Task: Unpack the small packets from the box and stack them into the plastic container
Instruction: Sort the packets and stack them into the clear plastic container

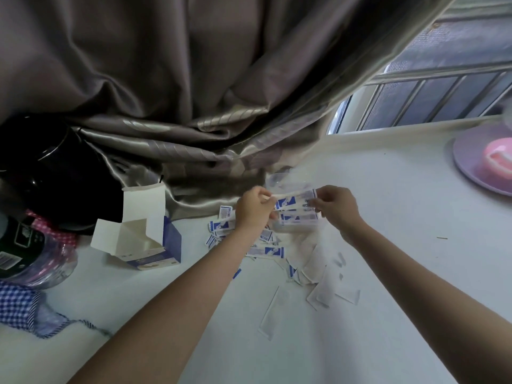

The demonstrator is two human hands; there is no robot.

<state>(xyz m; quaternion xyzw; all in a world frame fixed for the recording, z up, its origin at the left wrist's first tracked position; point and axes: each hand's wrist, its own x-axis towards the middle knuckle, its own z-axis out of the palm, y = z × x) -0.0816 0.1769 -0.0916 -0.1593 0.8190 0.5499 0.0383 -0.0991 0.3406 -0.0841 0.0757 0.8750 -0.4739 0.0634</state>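
A flat white paper packet with blue print [295,195] is held up at the centre of the frame, pinched at its left end by the left hand [255,209] and at its right end by the right hand [333,207], both sets of fingers curled onto it, directly above the small clear plastic container [293,220], where a few packets already lie stacked. Such a packet looks very light, thin and limp, likely to bend or slide, so a pinch at the short ends should keep it level while it is lowered. A loose heap of blue-and-white packets [249,242] lies on the white tabletop [401,273] just below and left of the container, partly under the left wrist; the blank white pieces [318,273] to the lower right look like more of them face-down. The opened white and blue cardboard box [144,234] stands left of centre. A grey satin curtain [194,106] drapes onto the tabletop just behind the container and could crowd it. A purple plate [471,173] sits at the right edge, well apart.
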